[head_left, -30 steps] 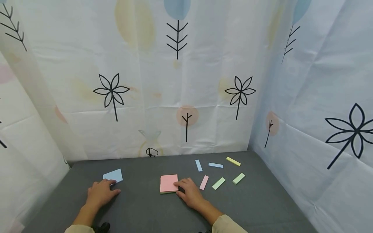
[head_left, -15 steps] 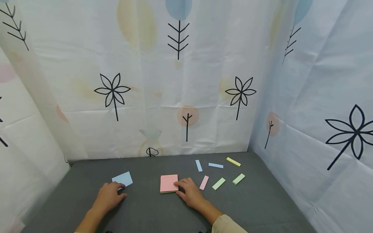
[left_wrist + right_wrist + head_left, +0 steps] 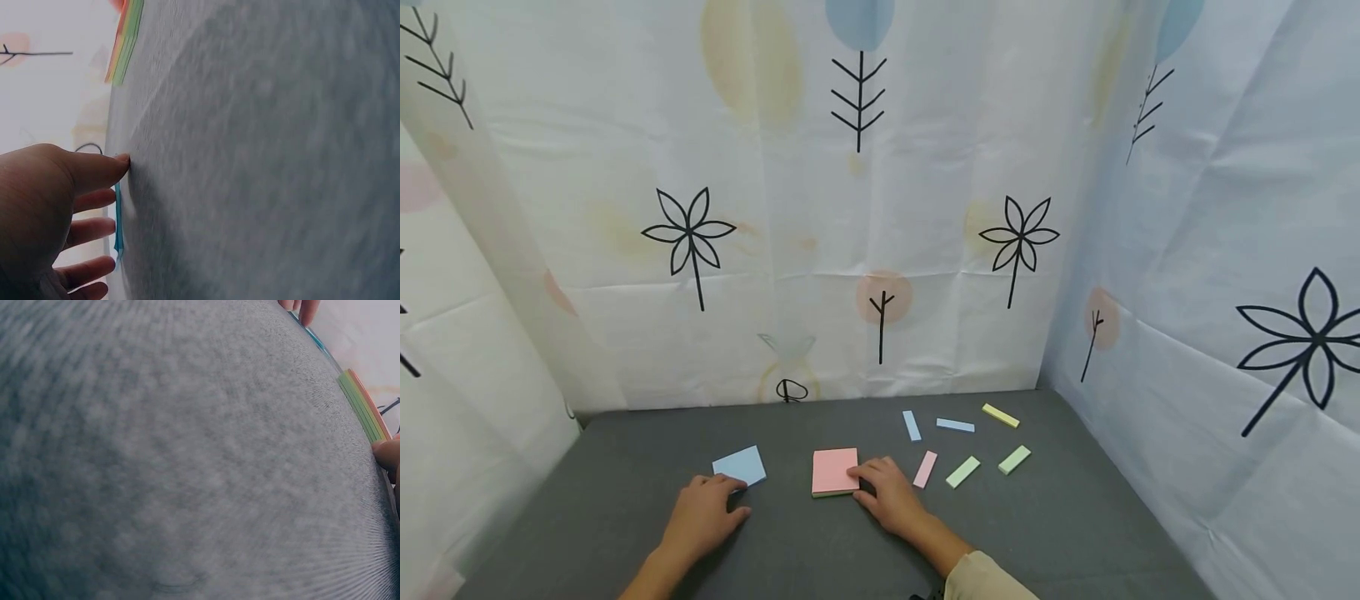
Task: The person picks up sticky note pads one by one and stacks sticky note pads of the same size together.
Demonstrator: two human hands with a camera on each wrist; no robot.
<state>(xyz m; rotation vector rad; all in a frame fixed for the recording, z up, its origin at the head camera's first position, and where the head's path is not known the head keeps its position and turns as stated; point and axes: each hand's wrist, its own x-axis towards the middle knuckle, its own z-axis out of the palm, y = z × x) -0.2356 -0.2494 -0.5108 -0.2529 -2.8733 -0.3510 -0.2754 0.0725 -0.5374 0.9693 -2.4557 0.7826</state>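
Observation:
My left hand (image 3: 702, 515) rests its fingertips on a light blue square sticky note pad (image 3: 742, 463) lying askew on the table. From the left wrist view, the fingers reach nearly straight to the thin blue pad (image 3: 119, 225), while the thumb touches the tabletop. A thicker stack of square sticky notes (image 3: 833, 472), pink on top, lies right of the blue pad, apart from it. Its right edge is held by my right hand (image 3: 891, 502), fingers over the top and thumb at the near corner. Green, yellow and orange layers show in the stack's side (image 3: 362, 403) in the right wrist view.
Right of the stack lie several narrow strip pads: two blue, including this blue strip (image 3: 956, 425), a yellow strip (image 3: 1001, 416), a pink strip (image 3: 925, 470) and two green, including this green strip (image 3: 963, 472). Patterned white curtains (image 3: 925, 208) surround the grey table (image 3: 820, 550).
My left hand has slid the blue pad rightward and slightly nearer along the table, closer to the pink-topped stack. My right hand and the stack stay in place.

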